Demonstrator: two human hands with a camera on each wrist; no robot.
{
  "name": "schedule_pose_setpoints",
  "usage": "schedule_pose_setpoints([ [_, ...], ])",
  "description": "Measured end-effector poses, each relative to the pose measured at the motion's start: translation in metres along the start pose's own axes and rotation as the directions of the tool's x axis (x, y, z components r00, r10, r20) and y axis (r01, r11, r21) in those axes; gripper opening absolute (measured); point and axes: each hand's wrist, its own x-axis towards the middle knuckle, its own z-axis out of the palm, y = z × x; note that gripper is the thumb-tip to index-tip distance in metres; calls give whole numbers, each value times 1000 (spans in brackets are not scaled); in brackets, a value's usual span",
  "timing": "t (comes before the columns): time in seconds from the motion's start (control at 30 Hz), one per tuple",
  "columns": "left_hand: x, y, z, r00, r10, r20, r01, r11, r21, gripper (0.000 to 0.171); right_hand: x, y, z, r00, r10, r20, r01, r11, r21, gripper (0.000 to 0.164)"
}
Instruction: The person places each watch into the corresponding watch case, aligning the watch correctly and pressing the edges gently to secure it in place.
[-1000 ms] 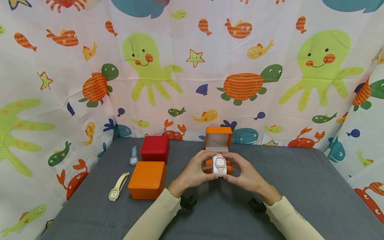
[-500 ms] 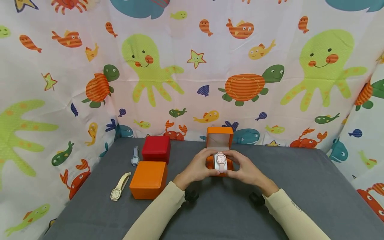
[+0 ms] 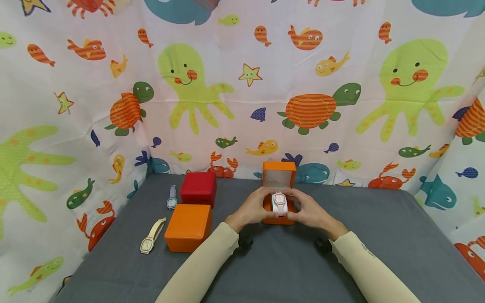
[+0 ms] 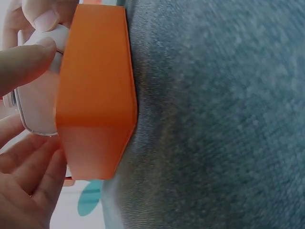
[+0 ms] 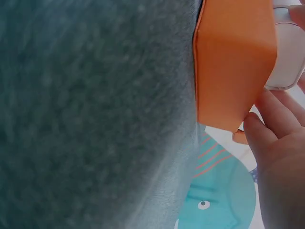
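A pale pink watch (image 3: 280, 199) is wrapped round a white watch cushion (image 4: 39, 102). My left hand (image 3: 251, 209) pinches the cushion from the left, thumb at the near end and fingers at the far end. From the other side my right hand (image 3: 310, 211) grips it the same way. Cushion and watch sit partly within the mouth of an orange watch box (image 4: 97, 64), whose lid (image 3: 279, 166) stands up at the back. In both wrist views the cushion's upper part shows above the box wall; its lower part is hidden inside.
To the left stand a closed orange box (image 3: 188, 223) and a red box (image 3: 198, 188) behind it. Beside them lie a cream-strapped watch (image 3: 150, 237) and a grey-blue watch (image 3: 172, 198). A patterned curtain (image 3: 227, 105) rises behind the grey table (image 3: 379, 240).
Both hands have lowered the cushion with the watch from above the orange box into its opening. The view has shifted slightly. The other boxes and watches stay in place.
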Motion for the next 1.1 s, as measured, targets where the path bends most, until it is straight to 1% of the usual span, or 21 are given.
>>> schedule_pose_setpoints([
  [0.2,2,-3,3,1000,-28,13,28,1000,-10,67,1,5,1,1000,1,24,-1,1000,-17,60],
  [0.33,3,-4,1,999,-42,27,43,999,-9,67,4,6,2,1000,8,27,-6,998,-66,59],
  [0.53,8,-3,0,997,-64,48,65,998,-16,67,5,7,-1,998,43,35,-39,991,-131,60],
  [0.63,11,-4,1,994,-95,47,96,995,-13,67,7,6,-2,997,56,43,-49,987,-150,62],
  [0.77,13,-6,3,989,-140,42,140,990,-2,67,10,7,-4,996,78,53,-69,984,-162,62],
  [1.0,18,-2,4,989,-144,32,144,990,10,64,14,9,-6,994,95,54,-87,986,-144,58],
  [1.1,18,0,5,986,-159,39,159,987,9,64,14,8,-7,993,102,65,-91,985,-150,57],
])
